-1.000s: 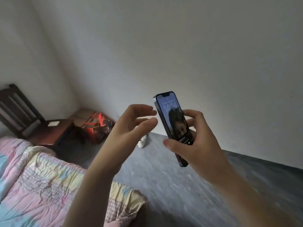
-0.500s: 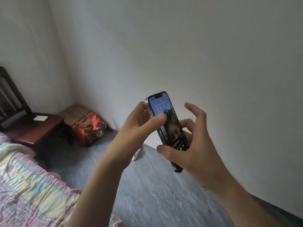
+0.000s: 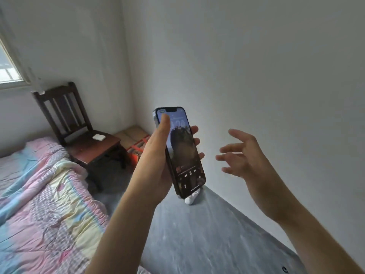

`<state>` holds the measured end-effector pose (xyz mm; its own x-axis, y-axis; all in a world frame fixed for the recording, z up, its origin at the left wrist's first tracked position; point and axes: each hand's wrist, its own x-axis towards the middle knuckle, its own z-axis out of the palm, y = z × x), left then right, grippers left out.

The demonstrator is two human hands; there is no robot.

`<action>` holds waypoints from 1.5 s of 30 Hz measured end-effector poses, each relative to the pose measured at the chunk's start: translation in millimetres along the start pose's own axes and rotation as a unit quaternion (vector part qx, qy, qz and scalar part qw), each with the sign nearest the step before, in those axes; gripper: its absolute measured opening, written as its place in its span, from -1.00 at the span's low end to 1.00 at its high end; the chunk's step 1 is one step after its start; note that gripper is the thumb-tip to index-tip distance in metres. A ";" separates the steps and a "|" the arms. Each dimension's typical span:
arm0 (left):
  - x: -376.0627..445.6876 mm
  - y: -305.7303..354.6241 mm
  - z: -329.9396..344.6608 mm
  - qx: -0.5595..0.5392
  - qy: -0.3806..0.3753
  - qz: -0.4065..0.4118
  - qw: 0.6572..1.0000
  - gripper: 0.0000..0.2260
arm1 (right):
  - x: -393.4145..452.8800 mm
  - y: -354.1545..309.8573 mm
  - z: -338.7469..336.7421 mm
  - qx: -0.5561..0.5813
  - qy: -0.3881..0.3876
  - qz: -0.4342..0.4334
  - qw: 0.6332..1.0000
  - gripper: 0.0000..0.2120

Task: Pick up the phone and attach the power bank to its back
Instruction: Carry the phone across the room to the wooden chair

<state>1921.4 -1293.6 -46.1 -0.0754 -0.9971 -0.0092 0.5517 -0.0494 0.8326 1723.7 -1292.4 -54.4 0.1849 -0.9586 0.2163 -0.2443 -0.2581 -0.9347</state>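
Phone (image 3: 183,153) upright in my left hand (image 3: 156,165), screen lit and facing me, thumb laid along its upper left edge, fingertips (image 3: 194,129) curling round the right edge from behind; a second ago my right hand (image 3: 243,157) held it low on the body while the left approached empty, half a second ago both were on it, and now the right has let go and hangs off to the right, fingers spread, holding nothing, well clear of the phone. Handover done, then; the pick-up half of the task I judge complete, with the right hand freed to fetch the power bank. A small white slab (image 3: 99,137) lies on the seat of the dark wooden chair (image 3: 83,143) to the left, beside the bed (image 3: 39,194); I take it for the power bank, though it is too small to be sure. Nothing shows on the phone's back, which is turned away from me, so I cannot tell what is there. Next, by my reckoning: reach across to the chair, take the slab, and turn the phone so its back meets it; the left grip covers much of the back and may need shifting first.
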 end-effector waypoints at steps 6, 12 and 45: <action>56.8 -0.5 6.8 -0.057 0.002 -0.057 0.997 -0.10 | 65.7 24.2 -50.4 -0.011 0.014 -0.025 1.000 -0.42; 107.7 -15.5 27.3 -0.035 0.047 -0.030 0.998 -0.35 | 138.5 58.1 -84.9 0.020 -0.001 -0.033 0.999 -0.48; 327.8 107.9 -184.4 0.075 0.377 0.163 0.909 -0.40 | 510.8 82.6 165.9 0.031 -0.276 -0.122 0.953 -0.66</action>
<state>2109.4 -1636.4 -61.4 0.6931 -0.7167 -0.0776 0.3184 0.2077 0.9249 1955.8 -1783.5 -67.9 0.7063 -0.6568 0.2640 -0.0767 -0.4418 -0.8938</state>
